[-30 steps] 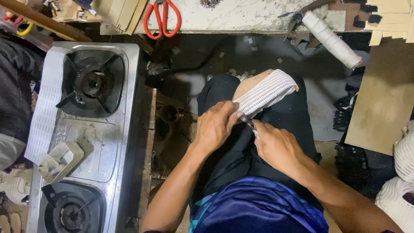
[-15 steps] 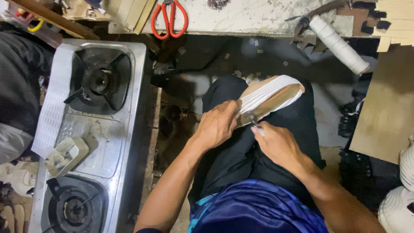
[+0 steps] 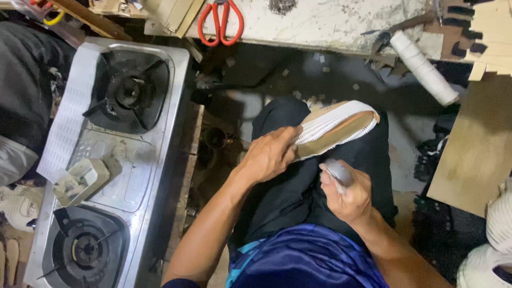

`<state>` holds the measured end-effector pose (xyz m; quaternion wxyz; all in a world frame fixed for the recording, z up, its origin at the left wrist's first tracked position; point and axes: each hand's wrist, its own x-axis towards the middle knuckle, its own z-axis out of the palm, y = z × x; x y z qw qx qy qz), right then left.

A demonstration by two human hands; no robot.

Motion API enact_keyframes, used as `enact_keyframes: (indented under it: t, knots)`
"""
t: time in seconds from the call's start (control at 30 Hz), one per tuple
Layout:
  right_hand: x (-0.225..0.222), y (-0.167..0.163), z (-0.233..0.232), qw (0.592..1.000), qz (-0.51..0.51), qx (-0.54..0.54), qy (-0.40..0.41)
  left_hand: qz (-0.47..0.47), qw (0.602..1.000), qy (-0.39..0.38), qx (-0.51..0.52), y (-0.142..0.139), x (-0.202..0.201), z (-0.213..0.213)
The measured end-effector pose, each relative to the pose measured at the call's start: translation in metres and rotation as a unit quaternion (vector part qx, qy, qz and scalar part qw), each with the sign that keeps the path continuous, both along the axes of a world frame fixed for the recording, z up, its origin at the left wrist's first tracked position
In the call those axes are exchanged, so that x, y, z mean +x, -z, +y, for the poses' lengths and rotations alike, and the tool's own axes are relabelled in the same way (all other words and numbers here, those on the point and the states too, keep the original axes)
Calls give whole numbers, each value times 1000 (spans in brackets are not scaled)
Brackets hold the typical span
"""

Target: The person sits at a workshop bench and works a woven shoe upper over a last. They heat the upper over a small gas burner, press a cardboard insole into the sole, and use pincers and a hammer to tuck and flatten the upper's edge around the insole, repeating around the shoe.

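My left hand (image 3: pixel 271 154) grips a tan shoe sole (image 3: pixel 336 128) edged with a white perforated strip, resting it on my knee over black trousers. The sole is tilted on its side, toe pointing right. My right hand (image 3: pixel 345 193) sits just below the sole, apart from it, closed around a small grey tool (image 3: pixel 337 172) whose shape is blurred.
A steel two-burner gas stove (image 3: pixel 106 160) stands on the left with a white strip lying along its edge. Red-handled scissors (image 3: pixel 221 21) lie on the marble slab (image 3: pixel 330 24) ahead. A white roll (image 3: pixel 424 66) and tan cardboard sheets (image 3: pixel 474 154) lie to the right.
The sole has turned from flat to on its side. My right hand has come away from the sole and dropped lower, holding the grey tool.
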<state>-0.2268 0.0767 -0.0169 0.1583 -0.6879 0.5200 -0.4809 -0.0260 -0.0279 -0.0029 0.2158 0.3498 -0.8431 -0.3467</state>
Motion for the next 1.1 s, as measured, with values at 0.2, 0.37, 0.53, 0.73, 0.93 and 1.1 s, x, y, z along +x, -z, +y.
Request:
enact_keyframes:
  t: [0.2, 0.37, 0.53, 0.73, 0.93, 1.1]
  knots:
    - [-7, 6, 1, 960, 148, 234, 41, 39, 999, 10, 30, -14, 14, 1]
    - [-43, -5, 34, 904, -46, 397, 153, 121, 956, -28, 265, -50, 37, -1]
    - [-68, -11, 55, 868, -154, 451, 137, 206, 915, -72, 339, -56, 38, 3]
    - [-68, -30, 51, 816, -193, 541, 68, 293, 883, -46, 363, 19, -20, 34]
    - [-84, -58, 39, 835, -32, 549, 6, 287, 892, 8, 350, 43, -58, 41]
    - [-89, -86, 22, 844, 117, 523, 9, 183, 964, -7, 194, 17, -85, 49]
